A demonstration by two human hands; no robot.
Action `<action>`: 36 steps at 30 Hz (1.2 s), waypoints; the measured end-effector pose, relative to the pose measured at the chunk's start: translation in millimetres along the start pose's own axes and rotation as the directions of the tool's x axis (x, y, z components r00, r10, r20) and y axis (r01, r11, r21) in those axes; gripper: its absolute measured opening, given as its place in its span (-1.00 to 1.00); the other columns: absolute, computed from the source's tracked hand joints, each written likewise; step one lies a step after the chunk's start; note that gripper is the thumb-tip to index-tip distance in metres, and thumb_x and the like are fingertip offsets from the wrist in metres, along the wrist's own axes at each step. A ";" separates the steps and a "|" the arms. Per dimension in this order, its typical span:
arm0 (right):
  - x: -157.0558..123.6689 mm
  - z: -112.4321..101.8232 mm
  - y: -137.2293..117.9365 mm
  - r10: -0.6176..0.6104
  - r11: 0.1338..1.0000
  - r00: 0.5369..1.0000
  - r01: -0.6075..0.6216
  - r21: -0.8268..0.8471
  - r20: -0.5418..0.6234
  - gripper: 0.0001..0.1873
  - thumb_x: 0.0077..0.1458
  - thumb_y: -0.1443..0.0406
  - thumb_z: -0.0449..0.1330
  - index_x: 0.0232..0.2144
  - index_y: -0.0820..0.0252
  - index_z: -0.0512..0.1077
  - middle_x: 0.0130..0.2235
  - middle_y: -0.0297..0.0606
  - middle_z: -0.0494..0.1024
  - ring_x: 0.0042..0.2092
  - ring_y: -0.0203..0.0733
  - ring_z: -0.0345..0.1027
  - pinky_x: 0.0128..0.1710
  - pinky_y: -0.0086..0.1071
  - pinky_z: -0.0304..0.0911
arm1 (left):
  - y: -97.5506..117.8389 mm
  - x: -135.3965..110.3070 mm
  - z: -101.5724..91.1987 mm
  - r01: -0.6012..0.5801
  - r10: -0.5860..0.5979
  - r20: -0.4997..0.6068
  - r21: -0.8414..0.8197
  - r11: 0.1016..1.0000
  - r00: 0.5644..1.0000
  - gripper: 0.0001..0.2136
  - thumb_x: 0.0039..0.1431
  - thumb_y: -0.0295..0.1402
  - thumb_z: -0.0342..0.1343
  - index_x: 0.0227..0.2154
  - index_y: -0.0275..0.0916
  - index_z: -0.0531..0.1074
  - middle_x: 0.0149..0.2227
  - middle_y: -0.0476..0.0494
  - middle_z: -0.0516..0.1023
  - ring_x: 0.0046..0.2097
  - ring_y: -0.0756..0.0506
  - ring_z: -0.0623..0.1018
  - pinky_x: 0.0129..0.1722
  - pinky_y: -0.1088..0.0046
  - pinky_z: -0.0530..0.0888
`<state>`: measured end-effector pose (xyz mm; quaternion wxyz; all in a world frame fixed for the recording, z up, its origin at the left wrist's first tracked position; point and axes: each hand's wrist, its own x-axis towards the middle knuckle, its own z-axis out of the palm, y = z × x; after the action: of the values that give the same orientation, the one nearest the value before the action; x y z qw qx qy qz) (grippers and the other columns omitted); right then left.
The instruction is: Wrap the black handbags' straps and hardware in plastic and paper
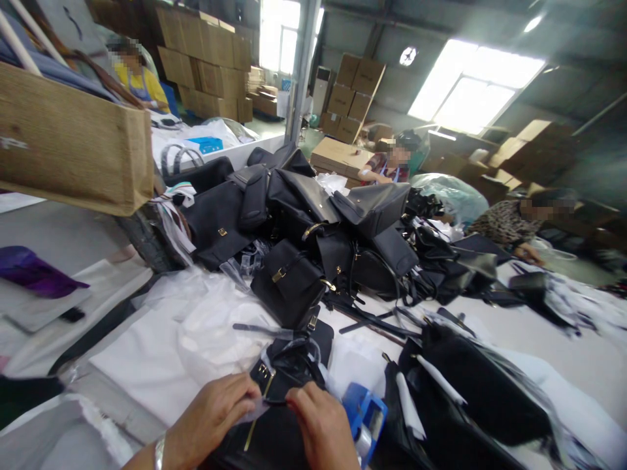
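My left grip (215,410) pinches clear film (255,411), my right grip (322,418) a thin black strap (275,402); the black zippered bag (278,434) lies beneath both. I judge the wrapping begun, not finished.

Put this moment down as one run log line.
left hand: pinching plastic | right hand: pinching strap | bag: black, beneath both hands | dispenser: blue, beside right hand

A white table (524,326) carries heaped black bags (289,290) and crumpled white wrapping (210,320).
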<state>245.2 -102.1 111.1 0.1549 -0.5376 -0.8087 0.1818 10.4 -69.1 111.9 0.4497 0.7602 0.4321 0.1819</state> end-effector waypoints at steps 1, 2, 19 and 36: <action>0.5 0.4 0.0 -0.004 1.000 1.000 0.004 -0.008 0.007 -0.83 0.21 0.39 0.06 -0.21 0.01 0.36 -0.33 -0.32 0.45 -0.33 -0.20 0.37 -0.37 -0.41 0.11 | 0.3 0.7 0.5 0.000 0.000 0.004 -0.004 1.000 1.000 -0.84 0.32 -0.29 -0.08 -0.27 -0.13 0.40 -0.26 -0.02 0.51 -0.18 -0.07 0.48 -0.15 0.51 0.31; 1.3 1.0 -0.4 -0.008 1.000 1.000 0.009 -0.012 0.016 -0.83 0.21 0.38 0.07 -0.21 0.00 0.36 -0.32 -0.32 0.45 -0.33 -0.20 0.37 -0.36 -0.41 0.11 | 0.7 1.5 1.3 0.005 -0.005 0.009 -0.009 1.000 1.000 -0.84 0.32 -0.28 -0.08 -0.27 -0.13 0.40 -0.26 -0.01 0.51 -0.18 -0.06 0.48 -0.15 0.51 0.31; -2.7 36.4 8.4 0.219 0.886 0.947 -0.294 0.358 0.234 -0.71 -0.02 0.39 0.25 -0.21 0.00 0.40 -0.33 -0.41 0.54 -0.25 -0.15 0.43 -0.26 -0.43 0.15 | -32.8 -0.5 29.7 0.319 -0.324 0.046 -0.357 0.878 0.945 -0.71 0.14 -0.12 0.07 -0.49 -0.25 0.39 -0.52 0.05 0.37 -0.44 -0.02 0.34 -0.44 0.52 0.22; 15.2 49.9 -9.0 0.192 0.716 0.956 -0.291 0.635 0.221 -0.63 0.03 0.46 0.20 -0.12 0.06 0.28 -0.35 -0.46 0.44 -0.30 -0.28 0.36 -0.30 -0.50 0.14 | -20.8 21.5 38.3 0.350 -0.348 0.083 -0.410 0.842 0.934 -0.80 0.14 -0.24 0.08 -0.51 -0.24 0.40 -0.50 0.05 0.42 -0.38 -0.05 0.39 -0.36 0.49 0.25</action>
<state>209.9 -97.5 71.9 0.2530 -0.5348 -0.6233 0.5114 37.6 -67.0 71.7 0.6287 0.5552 0.5127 0.1833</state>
